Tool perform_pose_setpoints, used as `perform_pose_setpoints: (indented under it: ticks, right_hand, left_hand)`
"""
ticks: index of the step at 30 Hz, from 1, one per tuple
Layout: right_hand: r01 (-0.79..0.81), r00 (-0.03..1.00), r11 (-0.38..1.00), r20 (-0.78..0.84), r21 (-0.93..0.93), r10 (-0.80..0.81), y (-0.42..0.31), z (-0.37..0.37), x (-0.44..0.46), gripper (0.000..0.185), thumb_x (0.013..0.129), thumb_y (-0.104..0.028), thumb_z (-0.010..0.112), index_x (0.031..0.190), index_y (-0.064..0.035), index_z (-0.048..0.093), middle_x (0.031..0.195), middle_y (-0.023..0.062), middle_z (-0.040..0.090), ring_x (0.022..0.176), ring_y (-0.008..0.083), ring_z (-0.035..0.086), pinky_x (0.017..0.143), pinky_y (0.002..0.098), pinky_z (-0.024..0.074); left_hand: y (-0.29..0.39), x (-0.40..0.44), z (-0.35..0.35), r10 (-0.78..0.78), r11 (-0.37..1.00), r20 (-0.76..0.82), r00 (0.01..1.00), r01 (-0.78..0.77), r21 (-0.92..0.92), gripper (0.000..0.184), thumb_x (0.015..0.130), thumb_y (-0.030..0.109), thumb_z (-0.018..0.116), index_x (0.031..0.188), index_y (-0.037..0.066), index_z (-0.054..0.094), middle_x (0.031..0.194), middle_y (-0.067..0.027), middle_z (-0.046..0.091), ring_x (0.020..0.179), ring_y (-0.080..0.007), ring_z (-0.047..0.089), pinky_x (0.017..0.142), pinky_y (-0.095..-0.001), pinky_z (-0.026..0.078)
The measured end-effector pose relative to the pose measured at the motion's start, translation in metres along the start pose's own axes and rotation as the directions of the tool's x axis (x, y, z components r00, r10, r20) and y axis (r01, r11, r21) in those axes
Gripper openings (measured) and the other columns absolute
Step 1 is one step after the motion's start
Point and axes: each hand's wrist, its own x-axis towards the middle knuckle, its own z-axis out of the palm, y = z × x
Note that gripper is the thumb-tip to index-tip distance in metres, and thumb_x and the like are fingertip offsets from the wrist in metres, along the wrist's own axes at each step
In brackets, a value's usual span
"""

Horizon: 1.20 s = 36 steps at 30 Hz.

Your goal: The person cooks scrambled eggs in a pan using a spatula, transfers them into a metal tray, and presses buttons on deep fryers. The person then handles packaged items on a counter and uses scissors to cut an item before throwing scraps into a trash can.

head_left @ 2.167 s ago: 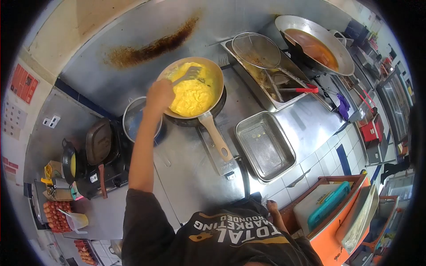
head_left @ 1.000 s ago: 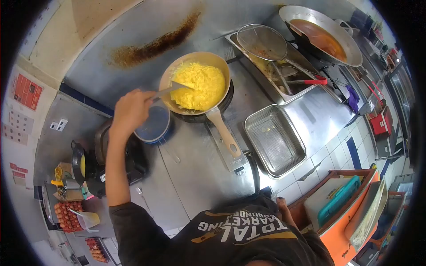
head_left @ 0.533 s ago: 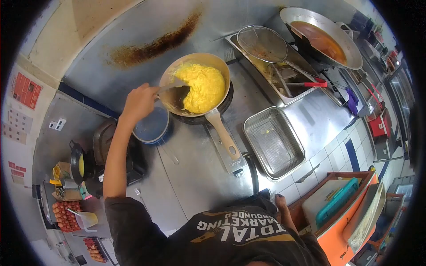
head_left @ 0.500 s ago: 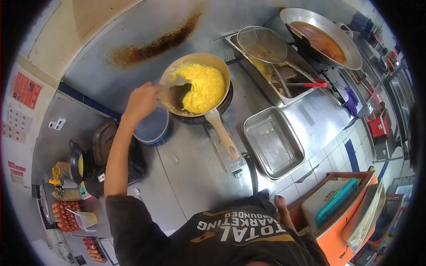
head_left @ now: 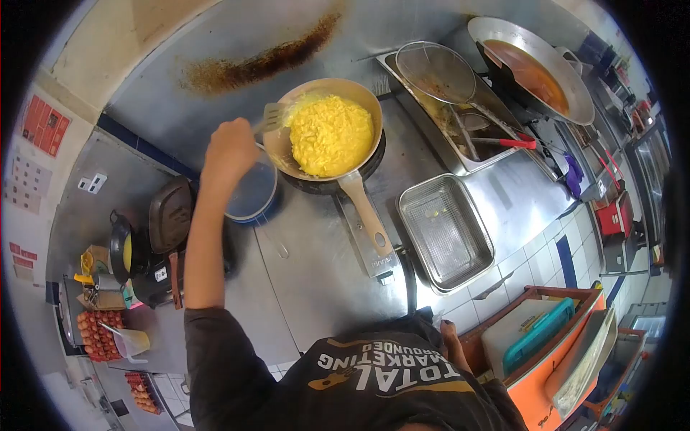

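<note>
A beige frying pan point(head_left: 284, 156) sits on a burner with its handle pointing toward me. Soft yellow scrambled egg point(head_left: 330, 136) is heaped across most of it. My left hand point(head_left: 231, 151) is closed around the handle of a slotted spatula point(head_left: 273, 116). The spatula's head is at the pan's left rim, beside the egg; I cannot tell whether it touches the rim. My right hand point(head_left: 451, 343) hangs low by my side, near the orange cabinet, its fingers mostly unclear. Below my left hand stands a blue-rimmed round container point(head_left: 251, 192).
Right of the pan lies a rectangular wire-mesh basket tray point(head_left: 445, 230). Behind it, a metal trough point(head_left: 467, 161) holds a strainer point(head_left: 435, 72) and red-handled tongs point(head_left: 514, 144). A wok of brownish liquid point(head_left: 528, 75) stands far right. Egg trays point(head_left: 100, 334) are at left.
The spatula has come out of the egg toward the pan's left rim, and its slotted head now shows. The egg is spread into a rounder, lumpier heap. My right hand stays low.
</note>
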Motion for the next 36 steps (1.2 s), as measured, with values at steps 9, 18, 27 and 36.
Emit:
perform_pose_setpoints:
  ticks: [9,18,27,36]
  right_hand:
    - [-0.072,0.997,0.997,-0.014,0.041,0.072,-0.057,-0.005,-0.034,0.037,0.092,-0.028,0.059,0.108,0.0042,0.069,0.083,0.0084,0.068,0.071,0.0175,0.062,0.062,0.0315,0.0502]
    - [-0.003,0.995,0.968,-0.096,-0.252,-0.021,-0.028,-0.003,-0.048,0.047,0.090,-0.035,0.060,0.105,0.0080,0.069,0.093,0.0180,0.072,0.084,0.0262,0.068,0.074,0.0385,0.0523]
    - [0.056,0.996,0.979,-0.061,-0.195,-0.070,-0.029,0.001,-0.026,0.040,0.091,-0.028,0.058,0.107,0.0069,0.069,0.098,0.0173,0.072,0.088,0.0270,0.068,0.077,0.0384,0.0521]
    - [-0.082,0.996,0.996,-0.036,-0.045,0.080,-0.047,-0.005,-0.025,0.040,0.092,-0.031,0.060,0.110,0.0049,0.066,0.082,0.0080,0.068,0.068,0.0154,0.061,0.059,0.0309,0.0487]
  left_hand:
    - [0.039,0.071,0.044,0.135,0.974,0.077,0.988,-0.118,-0.192,0.024,0.086,0.015,0.058,0.097,-0.003,0.070,0.099,-0.0290,0.067,0.098,-0.0453,0.065,0.085,-0.0496,0.053]
    - [0.022,-0.017,-0.002,0.399,0.916,0.008,0.917,-0.398,-0.050,0.019,0.089,0.016,0.058,0.095,0.005,0.072,0.092,-0.0222,0.068,0.088,-0.0414,0.065,0.079,-0.0499,0.051]
    - [0.022,-0.097,-0.021,0.336,0.932,0.166,0.927,-0.353,0.086,0.022,0.087,0.012,0.060,0.106,0.007,0.071,0.093,-0.0204,0.066,0.089,-0.0411,0.065,0.077,-0.0507,0.051]
    - [0.018,-0.024,0.058,0.241,0.964,-0.152,0.958,-0.255,-0.078,0.022,0.087,0.009,0.057,0.103,0.007,0.072,0.094,-0.0236,0.067,0.085,-0.0431,0.066,0.076,-0.0515,0.052]
